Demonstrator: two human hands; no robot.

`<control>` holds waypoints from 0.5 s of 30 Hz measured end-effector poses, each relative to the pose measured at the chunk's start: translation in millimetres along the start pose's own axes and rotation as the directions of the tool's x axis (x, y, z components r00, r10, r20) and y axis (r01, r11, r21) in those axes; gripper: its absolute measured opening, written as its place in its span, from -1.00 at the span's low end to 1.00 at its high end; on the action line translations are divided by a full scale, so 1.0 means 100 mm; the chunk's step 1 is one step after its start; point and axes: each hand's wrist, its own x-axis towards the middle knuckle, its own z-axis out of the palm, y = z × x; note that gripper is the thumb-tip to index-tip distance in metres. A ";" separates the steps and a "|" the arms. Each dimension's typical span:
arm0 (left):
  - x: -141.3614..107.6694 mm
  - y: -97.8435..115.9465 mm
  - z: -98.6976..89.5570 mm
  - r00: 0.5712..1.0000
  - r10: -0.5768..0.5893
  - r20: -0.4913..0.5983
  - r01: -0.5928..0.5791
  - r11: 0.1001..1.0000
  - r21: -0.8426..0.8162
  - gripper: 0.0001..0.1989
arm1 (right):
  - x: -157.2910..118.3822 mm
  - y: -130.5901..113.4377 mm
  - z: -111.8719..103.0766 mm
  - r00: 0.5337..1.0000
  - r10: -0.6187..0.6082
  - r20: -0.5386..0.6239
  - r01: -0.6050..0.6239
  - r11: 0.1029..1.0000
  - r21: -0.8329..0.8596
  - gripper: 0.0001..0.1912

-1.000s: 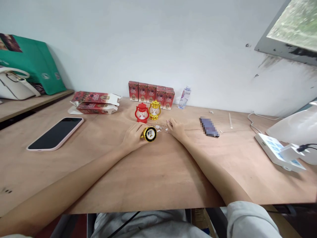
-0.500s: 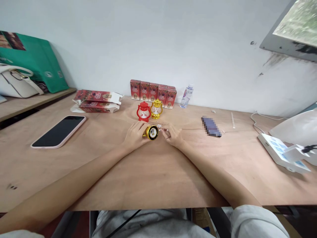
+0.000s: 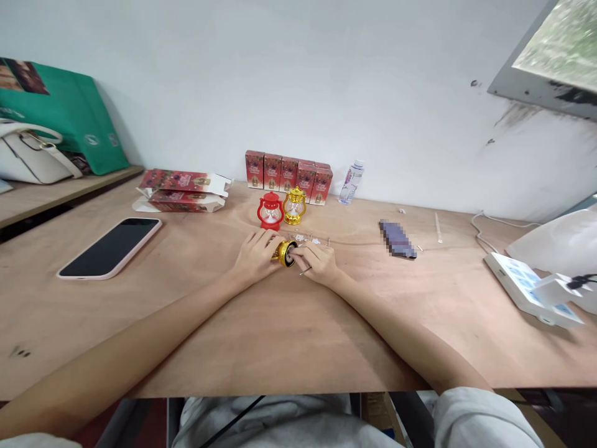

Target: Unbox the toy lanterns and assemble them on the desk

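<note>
My left hand (image 3: 257, 255) is closed round a small gold lantern (image 3: 280, 251), tipped on its side with its dark-rimmed round base towards my right hand. The fingertips of my right hand (image 3: 318, 262) are pinched together at that base and hide part of it. A thin grey stick (image 3: 305, 271) pokes out below those fingers; its far end is hidden. Just behind my hands lie several small white bits (image 3: 301, 238) and tiny pins. A red lantern (image 3: 270, 211) and another gold lantern (image 3: 295, 206) stand upright beyond them.
Red printed boxes (image 3: 281, 173) line the wall beside a clear bottle (image 3: 351, 182). Opened cartons (image 3: 184, 190) and a phone (image 3: 112, 247) lie left. On the right are a dark blurred-out object (image 3: 397, 239), a thin strip (image 3: 438, 228) and a power strip (image 3: 527, 286).
My right hand has moved left onto the lantern's base, fingers now over it. The base has turned slightly towards the right hand. More white bits behind the hands are now visible.
</note>
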 end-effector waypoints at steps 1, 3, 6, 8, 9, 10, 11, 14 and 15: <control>0.00 0.00 0.00 1.000 -0.001 -0.007 0.001 1.000 0.006 -0.75 | 0.00 -0.01 0.00 1.000 -0.001 -0.003 0.001 1.000 -0.010 -0.66; 0.00 0.00 0.00 1.000 0.000 -0.022 0.000 1.000 0.019 -0.76 | 0.01 -0.02 0.00 1.000 -0.009 -0.018 0.008 0.999 -0.034 -0.65; 0.00 -0.01 0.01 1.000 -0.011 -0.018 0.012 1.000 0.015 -0.76 | 0.02 -0.04 0.00 1.000 -0.013 -0.019 0.012 0.998 -0.067 -0.64; -0.01 -0.02 0.01 1.000 -0.031 -0.002 0.031 1.000 -0.001 -0.76 | 0.03 -0.04 0.00 1.000 -0.002 0.004 0.002 0.997 -0.081 -0.64; -0.01 -0.02 0.01 0.999 -0.040 0.001 0.040 0.999 -0.008 -0.76 | 0.03 -0.05 0.00 1.000 0.005 0.015 -0.004 0.996 -0.087 -0.64; -0.01 -0.02 0.01 0.999 -0.046 0.000 0.046 0.999 -0.012 -0.76 | 0.03 -0.05 0.01 1.000 0.010 0.021 -0.008 0.996 -0.092 -0.64; -0.01 -0.02 0.00 0.999 -0.049 -0.002 0.049 0.999 -0.013 -0.76 | 0.03 -0.04 0.02 1.000 0.011 0.021 -0.009 0.995 -0.097 -0.64; -0.01 -0.01 0.00 0.999 -0.044 -0.011 0.043 0.999 -0.007 -0.75 | 0.03 -0.03 0.04 1.000 0.008 0.013 -0.007 0.994 -0.109 -0.65; -0.01 -0.01 0.00 0.999 -0.040 -0.014 0.040 0.999 -0.006 -0.74 | 0.03 -0.03 0.05 1.000 0.006 0.011 -0.005 0.994 -0.112 -0.65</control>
